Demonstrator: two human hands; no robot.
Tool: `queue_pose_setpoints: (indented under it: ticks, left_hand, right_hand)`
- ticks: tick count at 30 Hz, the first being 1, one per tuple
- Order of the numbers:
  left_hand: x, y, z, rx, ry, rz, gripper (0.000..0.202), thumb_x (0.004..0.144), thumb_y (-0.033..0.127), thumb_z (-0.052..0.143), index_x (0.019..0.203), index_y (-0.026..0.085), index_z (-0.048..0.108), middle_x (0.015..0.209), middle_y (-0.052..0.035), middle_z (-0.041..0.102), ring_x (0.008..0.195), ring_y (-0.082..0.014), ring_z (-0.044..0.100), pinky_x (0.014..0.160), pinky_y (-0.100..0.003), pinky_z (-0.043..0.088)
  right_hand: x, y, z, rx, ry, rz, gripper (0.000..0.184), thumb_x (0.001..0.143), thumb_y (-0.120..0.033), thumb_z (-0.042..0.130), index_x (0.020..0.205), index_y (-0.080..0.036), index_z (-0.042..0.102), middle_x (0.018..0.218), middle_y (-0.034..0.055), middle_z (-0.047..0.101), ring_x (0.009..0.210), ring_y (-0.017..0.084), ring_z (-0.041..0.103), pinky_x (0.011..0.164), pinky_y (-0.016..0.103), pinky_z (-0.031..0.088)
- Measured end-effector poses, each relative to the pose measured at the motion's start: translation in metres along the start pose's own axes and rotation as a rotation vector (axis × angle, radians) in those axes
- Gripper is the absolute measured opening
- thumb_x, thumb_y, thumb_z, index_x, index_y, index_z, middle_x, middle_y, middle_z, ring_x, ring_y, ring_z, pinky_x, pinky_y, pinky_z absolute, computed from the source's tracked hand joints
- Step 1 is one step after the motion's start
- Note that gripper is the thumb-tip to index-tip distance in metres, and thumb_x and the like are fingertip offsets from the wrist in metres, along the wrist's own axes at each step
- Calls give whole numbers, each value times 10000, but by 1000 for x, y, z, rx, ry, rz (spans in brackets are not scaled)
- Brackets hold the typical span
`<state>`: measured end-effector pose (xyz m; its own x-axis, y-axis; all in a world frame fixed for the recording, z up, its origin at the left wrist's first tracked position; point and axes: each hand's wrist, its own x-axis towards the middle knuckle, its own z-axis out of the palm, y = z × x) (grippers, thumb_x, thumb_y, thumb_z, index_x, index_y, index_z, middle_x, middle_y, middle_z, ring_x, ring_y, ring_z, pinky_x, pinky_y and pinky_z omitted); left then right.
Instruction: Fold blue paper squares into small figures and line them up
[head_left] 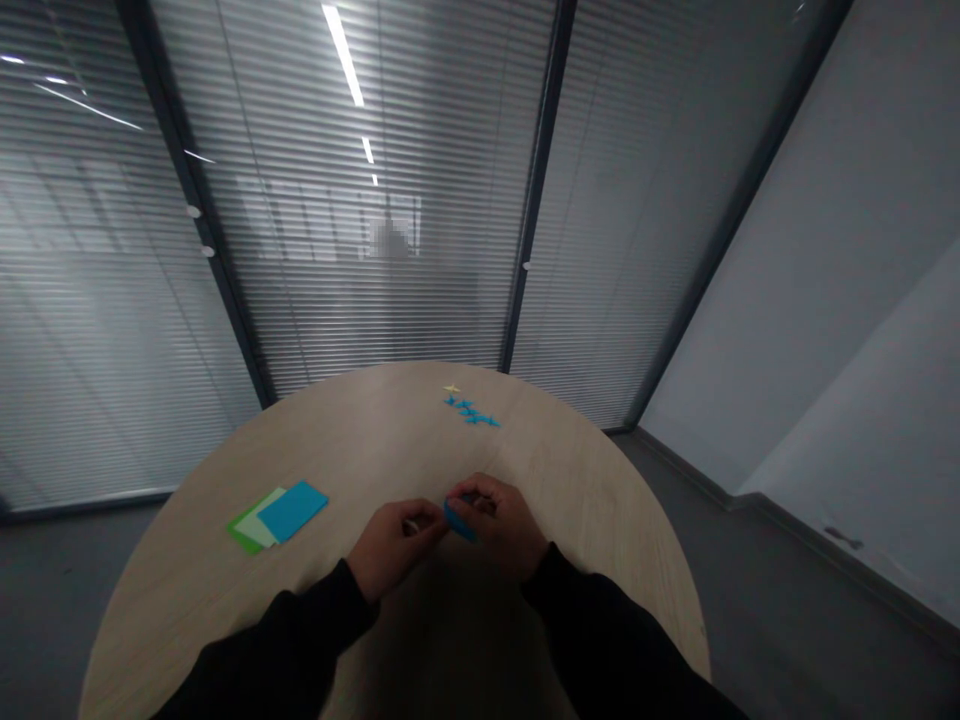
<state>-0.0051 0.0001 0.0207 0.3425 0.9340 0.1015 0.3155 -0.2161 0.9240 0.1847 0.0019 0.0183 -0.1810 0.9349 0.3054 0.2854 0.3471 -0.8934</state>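
Note:
Both hands meet over the near middle of a round wooden table (570,480). My right hand (501,525) is curled around a small folded piece of blue paper (459,521). My left hand (394,545) pinches the left end of the same blue piece with its fingertips. Both sleeves are black. How the paper is folded is hidden by the fingers.
A small stack of paper sheets (277,515), blue on top of pale and bright green, lies on the table to the left. Several small folded blue shapes (472,411) and one pale yellow one (451,388) lie in a row at the far edge. Glass walls with blinds stand behind.

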Motion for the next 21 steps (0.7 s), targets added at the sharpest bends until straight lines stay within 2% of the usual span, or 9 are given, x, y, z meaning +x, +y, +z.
queue_pose_setpoints:
  ticks: [2, 5, 8, 10, 12, 15, 18, 21]
  left_hand:
    - [-1, 1, 1, 1, -43, 12, 265, 786, 424, 689, 796, 169, 758, 650, -31, 684, 557, -157, 534, 548, -258, 372]
    - [-1, 0, 3, -46, -26, 17, 254, 783, 422, 702, 788, 173, 754, 689, -36, 697, 602, -164, 552, 587, -263, 396]
    - [1, -6, 3, -220, 22, -57, 304, 764, 466, 732, 732, 165, 708, 648, -19, 658, 595, -154, 546, 591, -260, 400]
    - [1, -11, 4, -398, 44, -105, 334, 753, 484, 752, 778, 156, 697, 651, -4, 639, 584, -134, 536, 581, -245, 394]
    - [2, -13, 7, -548, 66, -125, 357, 716, 466, 797, 844, 145, 707, 702, -10, 654, 602, -122, 542, 594, -236, 402]
    - [1, -16, 12, -712, 64, -173, 387, 651, 451, 849, 813, 134, 696, 677, -6, 640, 584, -112, 528, 585, -232, 396]
    - [2, -20, 15, -756, 42, -184, 371, 651, 425, 860, 809, 129, 700, 669, -7, 638, 579, -105, 519, 580, -231, 385]
    - [2, -23, 15, -724, 27, -173, 364, 663, 432, 853, 789, 126, 701, 665, -13, 637, 578, -109, 524, 589, -243, 390]
  right_hand:
    - [-1, -1, 2, -42, -26, -44, 144, 841, -328, 672, 877, -198, 724, 864, 43, 711, 755, 171, 638, 682, 295, 497]
    - [-2, -2, 2, -25, -47, -70, 175, 837, -354, 693, 930, -209, 723, 885, 45, 707, 801, 183, 648, 721, 311, 506]
    - [-2, -2, -2, 183, -13, -5, 364, 826, -420, 718, 1123, -217, 665, 964, 57, 694, 850, 190, 659, 740, 320, 523]
    - [-1, 1, -6, 319, -11, 38, 436, 817, -460, 727, 1165, -212, 637, 1003, 68, 686, 883, 194, 660, 740, 319, 527]
    - [0, 4, -9, 395, -78, 83, 454, 776, -462, 767, 1131, -201, 655, 1013, 73, 690, 866, 191, 662, 720, 314, 526]
    - [-1, 6, -9, 429, -198, 105, 476, 726, -422, 820, 1128, -208, 679, 1027, 69, 715, 882, 191, 676, 795, 341, 528]
    - [-2, 5, -5, 388, -199, 81, 399, 758, -443, 795, 1069, -205, 714, 999, 68, 734, 901, 199, 688, 842, 360, 521]
    - [-3, 1, -3, 331, -175, 74, 381, 763, -457, 790, 1036, -200, 724, 966, 66, 741, 851, 198, 690, 787, 342, 527]
